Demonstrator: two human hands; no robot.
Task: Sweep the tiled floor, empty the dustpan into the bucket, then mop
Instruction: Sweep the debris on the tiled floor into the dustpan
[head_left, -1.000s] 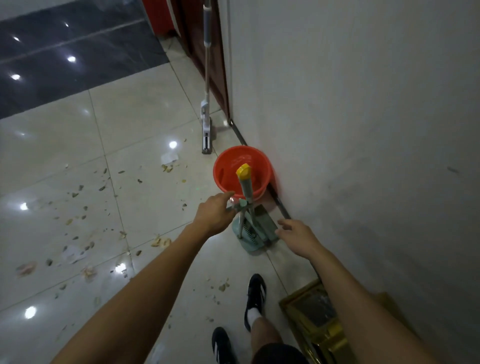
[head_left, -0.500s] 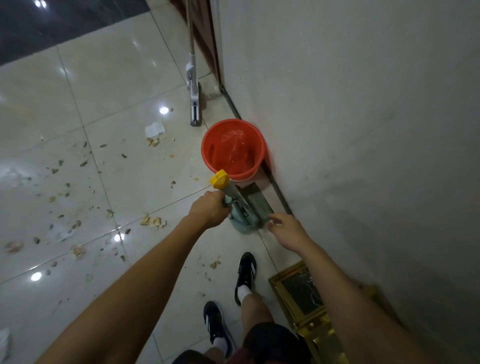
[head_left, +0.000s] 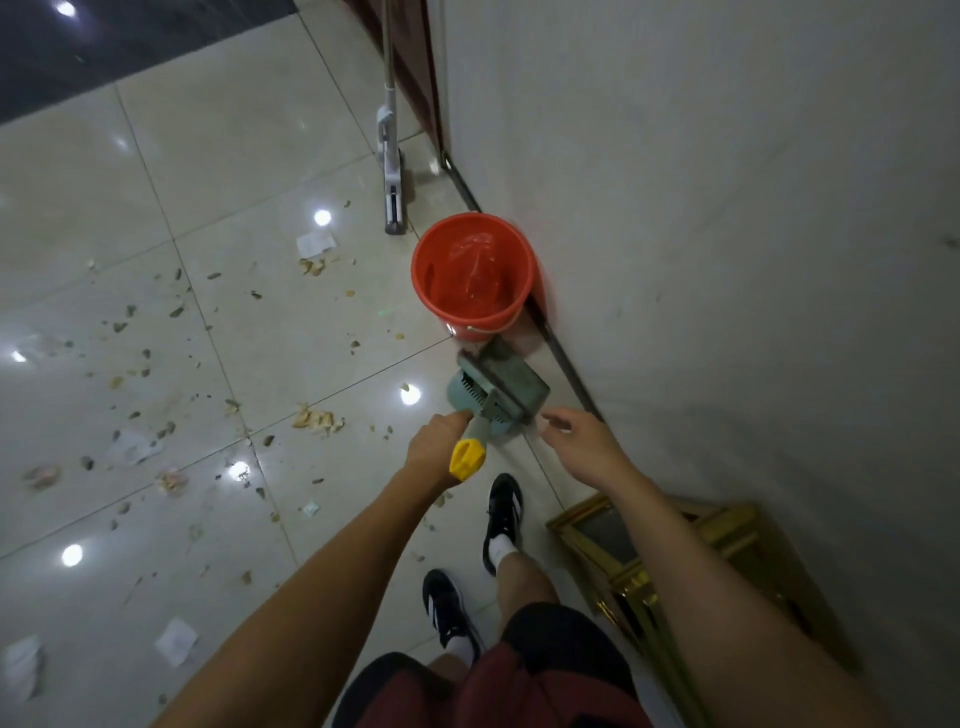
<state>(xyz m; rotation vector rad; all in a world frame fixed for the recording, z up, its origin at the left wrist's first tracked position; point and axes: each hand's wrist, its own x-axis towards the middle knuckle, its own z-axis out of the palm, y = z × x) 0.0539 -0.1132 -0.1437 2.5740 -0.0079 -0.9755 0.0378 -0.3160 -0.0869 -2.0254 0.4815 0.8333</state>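
Beside the wall, just short of the bucket: the teal dustpan (head_left: 496, 392) sits low at the floor, with what looks like a brush clipped onto it.
Handle: a teal shaft ending in a yellow cap (head_left: 467, 459), pointing back toward the person.
Left hand (head_left: 435, 447): its grip is wrapped round the handle just ahead of the cap.
Right hand (head_left: 582, 441): fingers loosely spread, holding nothing, just beside the dustpan's wall-side edge.
Doing it well: steady the pan with the free hand, part brush from pan (if they are indeed clipped), and keep the pan level.
Bucket (head_left: 472, 273): red, lined with clear plastic, against the wall.
Debris (head_left: 317, 418): scraps and paper litter the tiled floor (head_left: 218, 171) to the left; sweeping looks barely begun.
Mop (head_left: 390, 171): leaning by the doorway beyond the bucket.
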